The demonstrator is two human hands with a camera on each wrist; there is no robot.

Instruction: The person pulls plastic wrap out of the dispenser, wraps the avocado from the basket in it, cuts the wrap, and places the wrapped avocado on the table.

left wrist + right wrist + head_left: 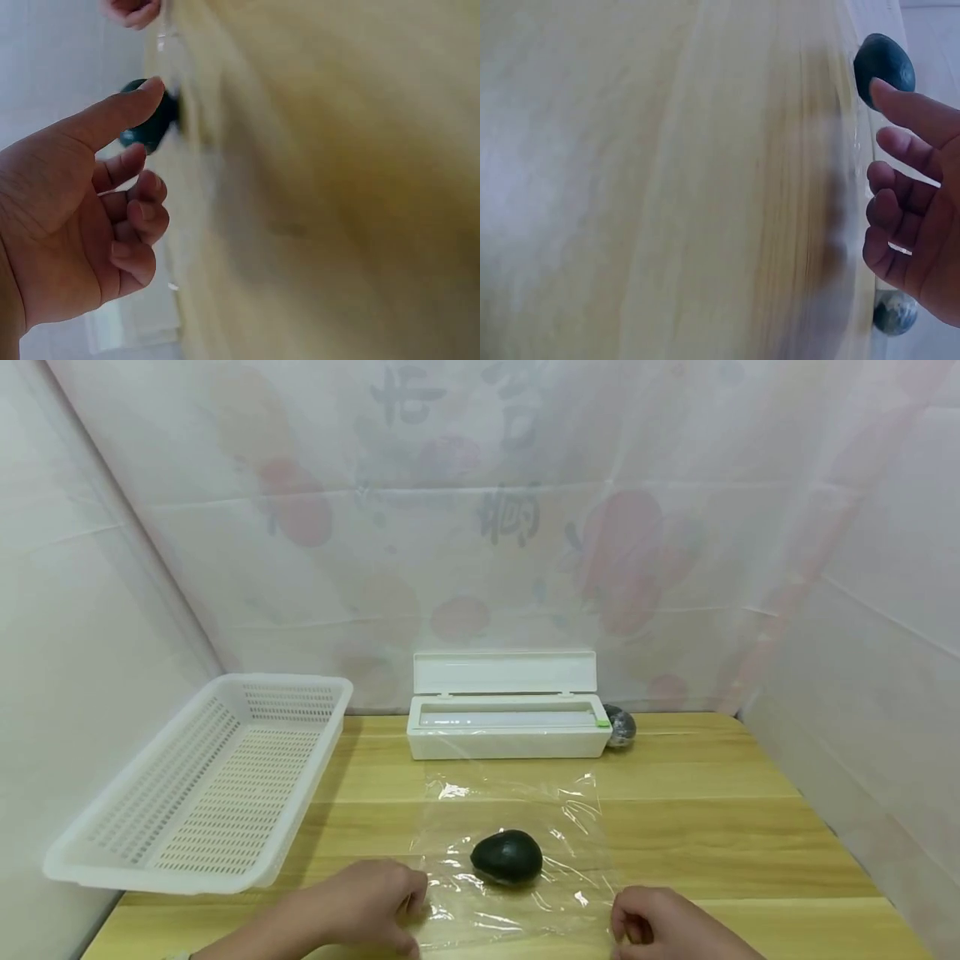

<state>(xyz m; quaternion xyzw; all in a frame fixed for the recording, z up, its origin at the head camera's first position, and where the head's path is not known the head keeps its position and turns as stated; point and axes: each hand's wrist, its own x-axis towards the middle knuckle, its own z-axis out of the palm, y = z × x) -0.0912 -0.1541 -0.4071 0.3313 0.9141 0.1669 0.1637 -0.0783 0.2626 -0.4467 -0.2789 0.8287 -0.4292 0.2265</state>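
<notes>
A dark green avocado [507, 857] lies on a sheet of clear cling film [457, 906] spread over the table. My left hand [375, 902] is at the film's left edge, its fingers loosely bent. In the left wrist view a gap shows between the thumb [139, 106] and the other fingers, with nothing gripped. At the film's right edge is my right hand [663, 927], also loosely curled. Its thumb [904, 109] stands apart from the index finger in the right wrist view, and the avocado [883, 67] appears beyond the thumb tip.
Behind the film stands a white cling film dispenser [510, 745], lid raised, roll inside, green slider [602, 723] at its right end. A dark, film-wrapped round item [621, 727] sits beside it. On the left is a white plastic basket [300, 810]. Curtains enclose the wooden table [720, 827].
</notes>
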